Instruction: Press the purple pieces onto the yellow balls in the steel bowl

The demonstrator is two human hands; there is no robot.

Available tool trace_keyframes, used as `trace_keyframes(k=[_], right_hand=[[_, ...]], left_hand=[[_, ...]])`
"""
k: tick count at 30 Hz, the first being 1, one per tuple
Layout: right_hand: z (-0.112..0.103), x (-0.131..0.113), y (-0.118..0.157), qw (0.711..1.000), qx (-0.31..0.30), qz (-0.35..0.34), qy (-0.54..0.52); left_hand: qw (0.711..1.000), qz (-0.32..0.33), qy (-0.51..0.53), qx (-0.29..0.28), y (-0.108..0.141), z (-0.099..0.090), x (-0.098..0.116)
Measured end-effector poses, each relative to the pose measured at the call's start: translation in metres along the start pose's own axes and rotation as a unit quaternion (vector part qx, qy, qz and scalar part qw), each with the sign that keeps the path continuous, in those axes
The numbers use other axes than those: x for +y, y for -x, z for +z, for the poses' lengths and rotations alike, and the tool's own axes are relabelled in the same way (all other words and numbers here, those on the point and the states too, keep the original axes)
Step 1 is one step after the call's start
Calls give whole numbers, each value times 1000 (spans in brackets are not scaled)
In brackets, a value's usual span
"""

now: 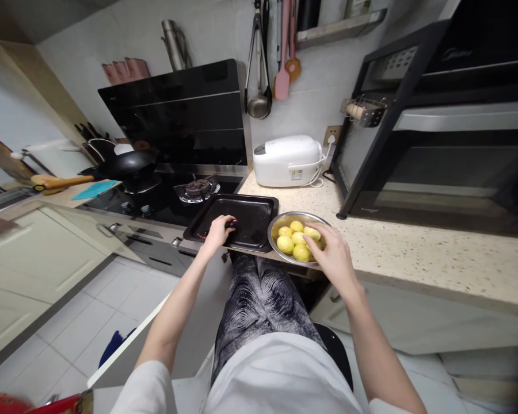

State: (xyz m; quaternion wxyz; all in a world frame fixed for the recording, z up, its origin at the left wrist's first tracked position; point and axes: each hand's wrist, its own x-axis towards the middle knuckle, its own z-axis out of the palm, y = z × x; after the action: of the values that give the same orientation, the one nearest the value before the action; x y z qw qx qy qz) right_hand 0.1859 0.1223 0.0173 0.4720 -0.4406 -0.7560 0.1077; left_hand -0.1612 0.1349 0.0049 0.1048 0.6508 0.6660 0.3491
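A black baking tray [252, 215] lies on the counter, its left part reaching over the stove edge. Over its front left part, my left hand [218, 231] is closed on a small dark red object [232, 223], too small to name. Close to the tray's right side stands a metal bowl [276, 244] with several peeled-looking yellow round pieces [285, 245] in it. My right hand [330, 253] reaches into the bowl from the right, thumb and fingers around a yellow piece [312, 233] at the bowl's right side.
A white rice cooker [287, 164] stands behind the tray and bowl. Further left, a black wok [127, 165] sits on the stove [168, 198]. A black rack [347, 190] with an oven [457, 178] stands at the right. Below the counter's left part, a cabinet door [133, 339] hangs open.
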Motion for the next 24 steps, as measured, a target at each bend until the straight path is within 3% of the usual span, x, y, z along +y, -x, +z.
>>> trace_keyframes(k=[9,14,18,21,24], right_hand=[[-20,30,16,999,19,29,36],[-18,39,22,998,33,33,49],[-16,54,21,983,46,157,87],[-14,64,15,955,-46,292,12],[-13,65,9,911,-151,366,-117]], left_hand=[[991,-58,-121,7,8,-29,-26],[988,-42,-149,12,11,-31,-24],[991,35,-130,-21,10,-15,-13],[982,98,-120,-106,1,5,-4],[968,122,-130,-174,-12,18,3]])
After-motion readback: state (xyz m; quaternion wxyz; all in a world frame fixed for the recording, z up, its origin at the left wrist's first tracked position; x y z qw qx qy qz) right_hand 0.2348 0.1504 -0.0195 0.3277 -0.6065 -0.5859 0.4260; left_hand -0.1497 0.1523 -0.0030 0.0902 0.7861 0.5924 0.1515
